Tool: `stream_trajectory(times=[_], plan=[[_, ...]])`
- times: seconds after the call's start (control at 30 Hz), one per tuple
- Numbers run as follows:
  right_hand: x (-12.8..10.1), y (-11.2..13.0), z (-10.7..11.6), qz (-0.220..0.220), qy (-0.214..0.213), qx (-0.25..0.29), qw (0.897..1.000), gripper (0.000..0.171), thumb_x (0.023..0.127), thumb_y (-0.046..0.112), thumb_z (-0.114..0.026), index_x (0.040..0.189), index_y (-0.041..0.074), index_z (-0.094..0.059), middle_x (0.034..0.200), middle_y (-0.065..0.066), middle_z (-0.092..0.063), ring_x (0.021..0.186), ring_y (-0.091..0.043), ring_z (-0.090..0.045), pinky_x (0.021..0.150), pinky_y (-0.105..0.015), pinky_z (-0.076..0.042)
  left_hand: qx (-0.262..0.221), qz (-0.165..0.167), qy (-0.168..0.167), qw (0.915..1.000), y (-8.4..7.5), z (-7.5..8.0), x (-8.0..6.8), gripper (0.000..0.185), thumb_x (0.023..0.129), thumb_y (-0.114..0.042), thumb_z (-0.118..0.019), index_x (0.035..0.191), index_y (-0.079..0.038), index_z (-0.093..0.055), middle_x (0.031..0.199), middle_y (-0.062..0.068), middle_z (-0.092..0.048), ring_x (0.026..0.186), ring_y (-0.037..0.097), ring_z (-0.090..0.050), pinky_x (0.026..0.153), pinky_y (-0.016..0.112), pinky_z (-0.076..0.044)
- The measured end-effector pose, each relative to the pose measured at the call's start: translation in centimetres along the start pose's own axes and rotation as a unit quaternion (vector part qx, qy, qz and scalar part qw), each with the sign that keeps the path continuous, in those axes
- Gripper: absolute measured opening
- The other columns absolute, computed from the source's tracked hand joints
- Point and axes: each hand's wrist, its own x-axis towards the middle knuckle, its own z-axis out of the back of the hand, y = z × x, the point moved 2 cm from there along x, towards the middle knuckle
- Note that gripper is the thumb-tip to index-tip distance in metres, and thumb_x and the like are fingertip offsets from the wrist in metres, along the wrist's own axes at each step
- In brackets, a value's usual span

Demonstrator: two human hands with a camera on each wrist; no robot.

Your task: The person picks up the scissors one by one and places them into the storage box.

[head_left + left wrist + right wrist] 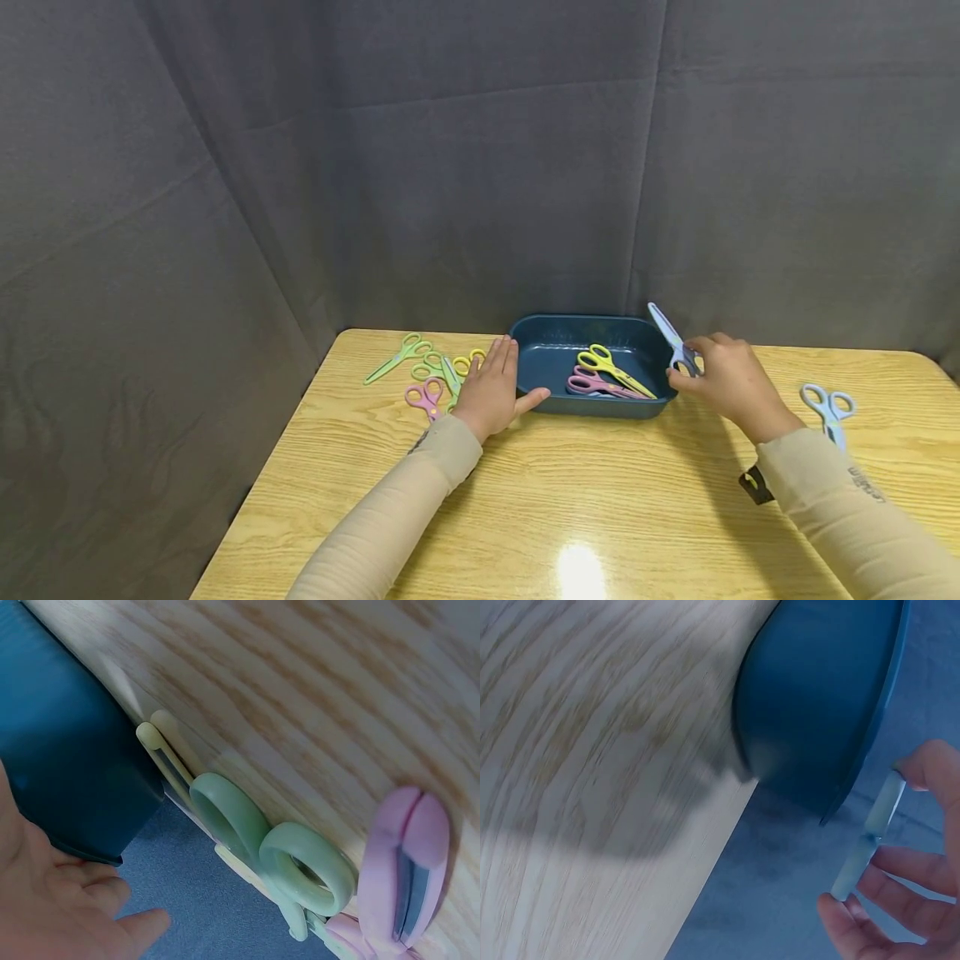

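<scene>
A dark blue tray (543, 367) stands at the table's back edge, holding yellow scissors (611, 367) and pink scissors (588, 382). My left hand (491, 387) rests with straight fingers against the tray's left end; the left wrist view shows its fingers at the tray wall (75, 742). Just beyond the tray's right end, my right hand (731, 379) pinches light blue scissors (671, 333) by the handles, blades tilted up and leftward. In the right wrist view the scissors' handles (866, 840) sit between thumb and fingers, apart from the tray.
Left of the tray lie green scissors (401, 357), pink scissors (426, 398) and yellow scissors (462, 362), partly overlapped with more green ones. Other light blue scissors (828, 408) lie at the right, near a small dark object (755, 485). A grey curtain (480, 183) hangs behind the table.
</scene>
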Motion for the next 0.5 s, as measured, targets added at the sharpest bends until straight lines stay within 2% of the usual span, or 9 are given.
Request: stream_trajectory(times=[0.23,0.5], plan=[[0.3,1.5,-0.4,0.018,-0.001,0.004,1.000,0.046,0.083,0.024,-0.076,0.107,-0.015,-0.068,0.105,-0.033,-0.066,0.097,-0.050,-0.061,0.086,-0.062,-0.046,-0.002,0.001,0.003,1.0000,0.0,0.1,0.0,0.098,0.098,-0.072,-0.039,0.162,-0.002,-0.015,0.169,0.011,-0.013,0.156,0.026,-0.008,0.123,0.050,-0.017],[0.7,2.7,-1.4,0.029,0.018,-0.005,0.999,0.049,0.085,0.025,-0.076,0.111,-0.015,-0.067,0.105,-0.032,-0.067,0.097,-0.048,-0.062,0.091,-0.061,-0.044,-0.004,-0.006,-0.009,0.9999,-0.2,0.4,-0.3,0.097,0.098,-0.071,-0.040,0.161,-0.001,-0.019,0.168,0.013,-0.017,0.156,0.028,-0.012,0.122,0.051,-0.020]])
